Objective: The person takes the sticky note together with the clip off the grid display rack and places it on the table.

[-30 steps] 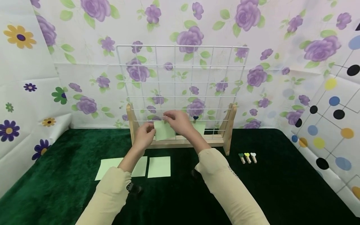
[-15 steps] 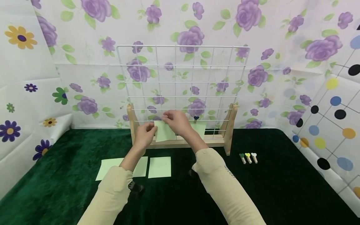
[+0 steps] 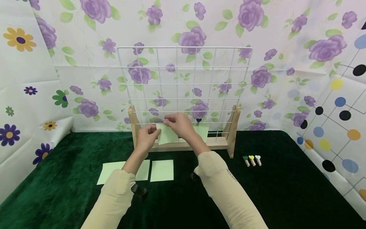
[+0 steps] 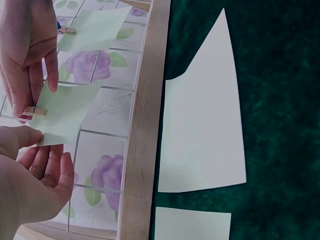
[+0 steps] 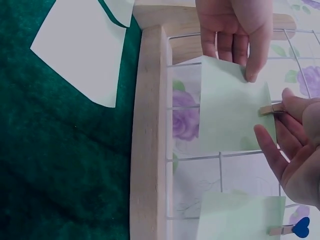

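Note:
A pale green paper sheet [image 3: 167, 134] is against the lower part of a white wire grid [image 3: 186, 47]. My left hand [image 3: 147, 136] pinches its left edge between thumb and fingers. At the sheet's top edge, my right hand [image 3: 181, 125] pinches a small wooden clothespin [image 5: 270, 109], whose wooden tip overlaps the paper in the right wrist view. My fingers hide most of the clothespin's head; some red shows there in the left wrist view. Just to the right hangs a second green sheet [image 3: 203, 129], clipped on by a clothespin with a dark blue heart [image 5: 301, 228].
Wooden feet [image 3: 233, 132] support the grid at both sides. More green sheets [image 3: 161, 170] lie on the dark green cloth [image 3: 177, 203] in front, partly behind my left forearm. Three heart clothespins [image 3: 252, 160], green, yellow and white, lie at the right. Flowered sheeting [image 3: 94, 73] hangs behind.
My hands stay at the same sheet with only slight shifts; the right fingers have moved a little left and down. The sheet and the clothespins on the table keep their places.

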`<state>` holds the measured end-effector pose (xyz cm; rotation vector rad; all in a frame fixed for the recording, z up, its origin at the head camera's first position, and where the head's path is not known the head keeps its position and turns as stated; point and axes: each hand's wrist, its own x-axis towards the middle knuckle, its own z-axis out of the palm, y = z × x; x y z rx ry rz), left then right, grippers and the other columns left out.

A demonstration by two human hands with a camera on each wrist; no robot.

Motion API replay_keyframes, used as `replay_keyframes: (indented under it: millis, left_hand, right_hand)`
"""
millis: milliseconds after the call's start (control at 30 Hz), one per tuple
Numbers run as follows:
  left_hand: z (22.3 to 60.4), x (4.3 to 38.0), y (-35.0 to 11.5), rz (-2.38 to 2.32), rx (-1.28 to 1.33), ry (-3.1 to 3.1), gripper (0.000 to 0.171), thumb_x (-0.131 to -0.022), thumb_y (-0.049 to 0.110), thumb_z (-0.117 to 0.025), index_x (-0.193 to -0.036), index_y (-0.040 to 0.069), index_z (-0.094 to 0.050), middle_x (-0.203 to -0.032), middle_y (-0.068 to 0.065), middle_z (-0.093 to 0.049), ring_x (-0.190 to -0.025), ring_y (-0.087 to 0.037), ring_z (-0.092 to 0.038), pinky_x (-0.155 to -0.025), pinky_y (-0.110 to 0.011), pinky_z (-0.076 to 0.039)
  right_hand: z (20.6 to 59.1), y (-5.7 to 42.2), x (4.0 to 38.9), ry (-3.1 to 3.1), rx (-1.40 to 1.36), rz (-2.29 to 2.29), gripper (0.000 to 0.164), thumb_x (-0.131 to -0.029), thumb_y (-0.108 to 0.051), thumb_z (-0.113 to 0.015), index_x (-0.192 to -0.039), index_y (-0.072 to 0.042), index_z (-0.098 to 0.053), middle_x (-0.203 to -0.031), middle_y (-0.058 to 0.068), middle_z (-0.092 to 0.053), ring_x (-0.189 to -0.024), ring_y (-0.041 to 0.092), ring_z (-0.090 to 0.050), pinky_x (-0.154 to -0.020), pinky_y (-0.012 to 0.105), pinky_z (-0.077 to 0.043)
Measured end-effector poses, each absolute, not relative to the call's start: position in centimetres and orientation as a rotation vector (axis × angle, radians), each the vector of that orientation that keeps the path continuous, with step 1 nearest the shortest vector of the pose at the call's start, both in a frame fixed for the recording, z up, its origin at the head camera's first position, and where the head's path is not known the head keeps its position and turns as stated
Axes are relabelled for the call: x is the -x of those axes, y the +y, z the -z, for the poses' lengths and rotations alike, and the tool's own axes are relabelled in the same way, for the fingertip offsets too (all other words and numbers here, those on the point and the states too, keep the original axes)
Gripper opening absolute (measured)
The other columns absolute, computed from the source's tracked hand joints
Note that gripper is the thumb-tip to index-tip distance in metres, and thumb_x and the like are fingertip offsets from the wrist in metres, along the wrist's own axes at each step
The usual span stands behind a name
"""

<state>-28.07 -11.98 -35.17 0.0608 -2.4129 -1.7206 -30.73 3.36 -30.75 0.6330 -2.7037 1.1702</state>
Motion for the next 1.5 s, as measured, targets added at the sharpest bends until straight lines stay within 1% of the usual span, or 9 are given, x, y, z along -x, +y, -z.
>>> replay_keyframes:
  millis: [100,300,600,700,833,1000,1133,1367,1500]
  left_hand:
    - [35.3,28.1,-12.0,1.74,-0.062,-2.406,0.026,-0.096,0.016,-0.06,-0.113,-0.002,-0.065,-0.1,-0.013,-0.063,-0.086,-0.022,-0.057,-0.074,-0.029,-0.05]
    - [35.3,28.0,-12.1,1.787,-0.062,-2.39,0.026,-0.097,0.015,-0.058,-0.115,-0.003,-0.063,-0.105,-0.015,-0.062,-0.09,-0.023,-0.057,-0.078,-0.031,-0.051]
    - [35.6,28.3,-12.0,1.735,-0.078,-2.401,0.024,-0.097,0.015,-0.058,-0.114,-0.003,-0.063,-0.1,-0.013,-0.061,-0.082,-0.019,-0.054,-0.068,-0.024,-0.046]
    - [35.7,28.3,-11.9,1.751,-0.081,-2.379,0.023,-0.097,0.014,-0.058,-0.112,-0.003,-0.063,-0.098,-0.013,-0.061,-0.08,-0.018,-0.053,-0.066,-0.023,-0.046]
    - [35.8,28.2,-11.8,1.772,-0.071,-2.363,0.022,-0.096,0.012,-0.059,-0.11,-0.004,-0.063,-0.097,-0.013,-0.06,-0.079,-0.017,-0.053,-0.065,-0.022,-0.046]
    - [35.9,28.2,-11.8,1.793,-0.064,-2.359,0.022,-0.096,0.012,-0.059,-0.11,-0.005,-0.062,-0.097,-0.013,-0.06,-0.081,-0.018,-0.053,-0.066,-0.022,-0.047]
    - [36.3,28.4,-11.7,1.786,-0.077,-2.36,0.022,-0.096,0.011,-0.059,-0.11,-0.005,-0.062,-0.097,-0.013,-0.058,-0.084,-0.02,-0.052,-0.066,-0.022,-0.046]
    - [37.2,28.3,-11.6,1.762,-0.123,-2.409,0.021,-0.096,0.011,-0.059,-0.11,-0.004,-0.062,-0.099,-0.013,-0.058,-0.083,-0.02,-0.051,-0.063,-0.022,-0.043]
    - [37.1,28.4,-11.7,1.752,-0.112,-2.402,0.021,-0.096,0.011,-0.059,-0.109,-0.004,-0.062,-0.098,-0.014,-0.058,-0.082,-0.02,-0.052,-0.064,-0.023,-0.044]
  right_hand:
    - [31.1,3.3,30.8,-2.68,-0.615,-1.183,0.03,-0.096,-0.024,-0.063,-0.121,-0.008,-0.068,-0.118,0.004,-0.067,-0.112,0.019,-0.061,-0.09,0.033,-0.049]
    - [31.4,3.1,30.7,-2.631,-0.596,-1.157,0.028,-0.095,-0.022,-0.063,-0.117,-0.007,-0.07,-0.112,0.003,-0.07,-0.108,0.019,-0.062,-0.087,0.033,-0.05]
    - [31.8,2.8,31.0,-2.596,-0.578,-1.034,0.024,-0.094,-0.021,-0.064,-0.113,-0.01,-0.073,-0.105,0.002,-0.072,-0.098,0.017,-0.065,-0.077,0.03,-0.05]
    - [32.0,2.7,31.0,-2.572,-0.584,-1.016,0.022,-0.094,-0.021,-0.064,-0.111,-0.011,-0.074,-0.102,0.001,-0.072,-0.089,0.014,-0.065,-0.073,0.028,-0.048]
    - [32.2,2.7,31.0,-2.547,-0.578,-0.969,0.022,-0.093,-0.025,-0.063,-0.108,-0.012,-0.075,-0.097,0.0,-0.073,-0.075,0.012,-0.058,-0.067,0.025,-0.045]
    - [32.5,2.8,31.2,-2.504,-0.571,-0.974,0.022,-0.092,-0.027,-0.065,-0.104,-0.012,-0.076,-0.092,0.0,-0.073,-0.067,0.012,-0.052,-0.062,0.024,-0.04]
    - [32.9,2.9,31.1,-2.456,-0.571,-1.101,0.02,-0.092,-0.023,-0.065,-0.104,-0.01,-0.076,-0.095,0.001,-0.073,-0.069,0.012,-0.053,-0.061,0.023,-0.039]
    - [33.3,2.9,31.1,-2.371,-0.519,-1.461,0.019,-0.093,-0.018,-0.065,-0.103,-0.005,-0.075,-0.099,0.004,-0.072,-0.079,0.021,-0.064,-0.064,0.024,-0.052]
    - [33.1,3.0,31.4,-2.32,-0.532,-1.623,0.021,-0.093,-0.016,-0.065,-0.107,-0.003,-0.073,-0.103,0.006,-0.072,-0.09,0.02,-0.066,-0.068,0.026,-0.054]
